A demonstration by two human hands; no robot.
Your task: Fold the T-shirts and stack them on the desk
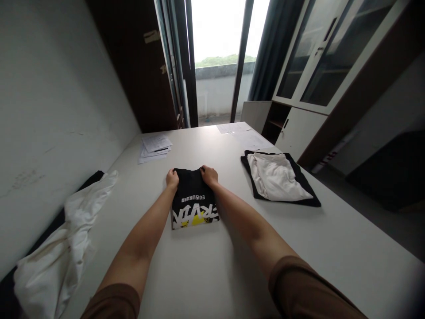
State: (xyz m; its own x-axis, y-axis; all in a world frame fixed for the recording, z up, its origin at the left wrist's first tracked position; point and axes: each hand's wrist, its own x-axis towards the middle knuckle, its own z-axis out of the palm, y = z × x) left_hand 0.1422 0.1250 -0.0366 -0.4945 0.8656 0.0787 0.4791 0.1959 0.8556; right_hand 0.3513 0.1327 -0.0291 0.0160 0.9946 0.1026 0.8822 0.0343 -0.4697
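Note:
A black T-shirt, folded into a compact rectangle, lies on the white table. White lettering and a yellow patch show on its near half, with the letters upside down to me. My left hand is closed on its far left corner. At the far right corner, my right hand grips the same shirt with fingers bent. Parts of the fingers on both hands are hidden by the cloth and knuckles.
Right of the shirt lies folded white clothing on a larger black garment. Crumpled white cloth runs along the left wall. Papers with a pen sit at the far left, more sheets at the far right.

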